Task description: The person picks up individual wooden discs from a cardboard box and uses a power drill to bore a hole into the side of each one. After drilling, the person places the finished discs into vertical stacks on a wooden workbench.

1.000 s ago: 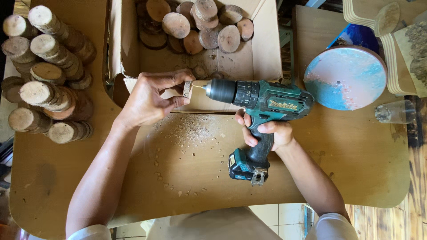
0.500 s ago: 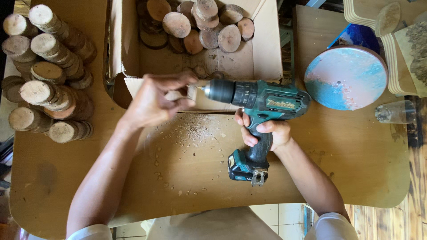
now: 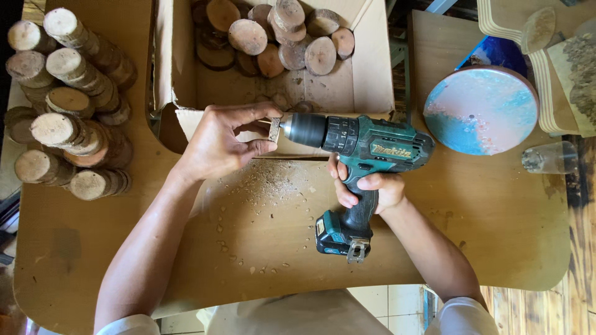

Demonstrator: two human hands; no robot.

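Observation:
My right hand (image 3: 369, 189) grips the handle of a teal and black cordless drill (image 3: 366, 146), held sideways with its chuck pointing left. My left hand (image 3: 223, 142) pinches a small thin wood slice (image 3: 274, 129) edge-on against the drill's tip, thumb below and fingers above. Both hands hover over a wooden table (image 3: 484, 248), where sawdust and wood chips (image 3: 267, 186) lie scattered just under the slice.
An open cardboard box (image 3: 366, 74) behind the hands holds several round wood slices (image 3: 248, 36). Stacks of wood slices (image 3: 68, 105) lie at the left. A round blue and pink disc (image 3: 481, 110) and a small glass jar (image 3: 549, 158) sit at the right.
My left hand has shifted its fingers on the wood slice at the drill's tip. The drill and my right hand have stayed almost in place.

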